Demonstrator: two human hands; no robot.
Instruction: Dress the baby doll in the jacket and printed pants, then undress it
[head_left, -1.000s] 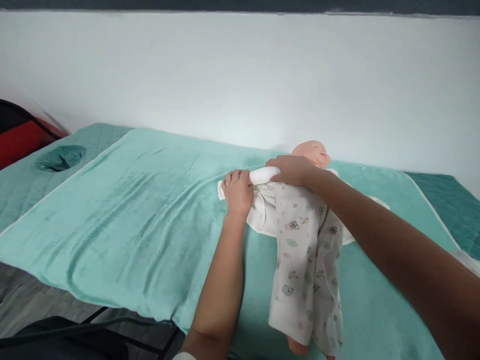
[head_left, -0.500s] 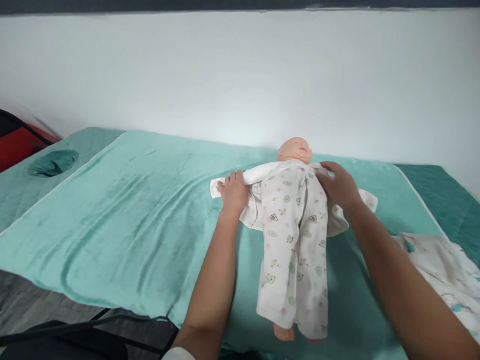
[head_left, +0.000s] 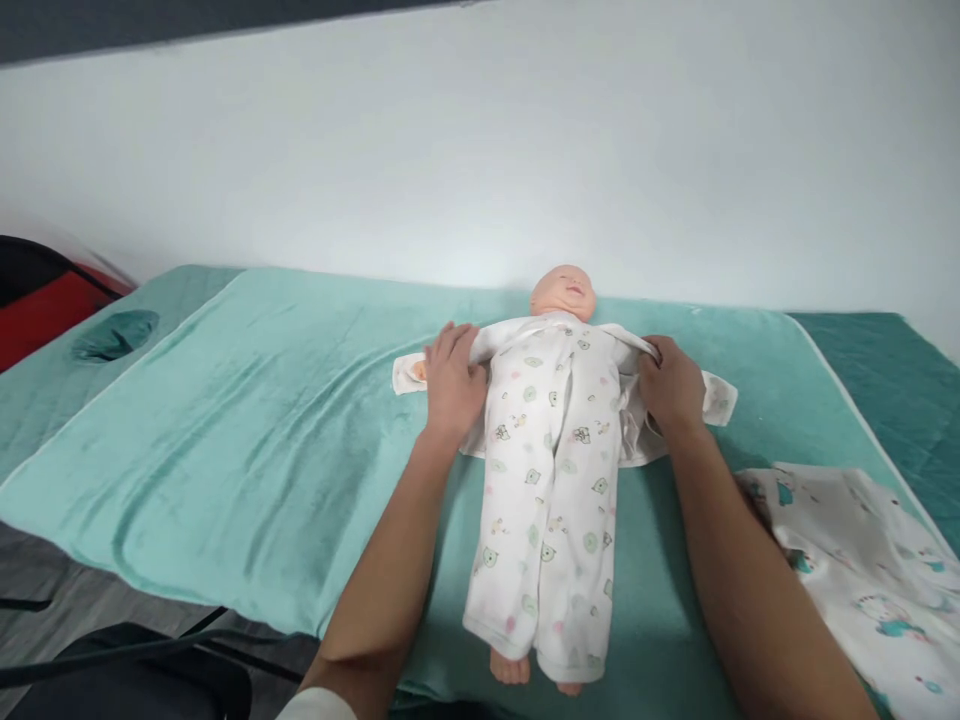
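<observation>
A baby doll [head_left: 564, 293] lies on its back with its head toward the wall and its toes showing at the near end. It has on white printed trousers [head_left: 551, 480], drawn up to the chest, over a white baby shirt [head_left: 630, 440] with both sleeves spread sideways. My left hand [head_left: 454, 380] is closed over the left-side sleeve, whose cuff [head_left: 405, 374] sticks out beyond my fingers. Close to the doll's other shoulder, my right hand [head_left: 673, 385] pinches the shirt cloth; past it the other cuff [head_left: 720, 398] shows. My fingertips are partly hidden on both sides.
A green sheet [head_left: 300, 450] covers the massage bed, which has a face hole [head_left: 116, 335] at the left. More white printed cloth [head_left: 862, 560] lies at the right. Behind stands a white wall [head_left: 450, 170]; a black-and-red item [head_left: 45, 290] is at far left.
My right hand has moved outward from the doll's chest, drawing the shirt cloth sideways. My left hand stays at its sleeve, slightly nearer the shoulder. The view has tilted and shifted right.
</observation>
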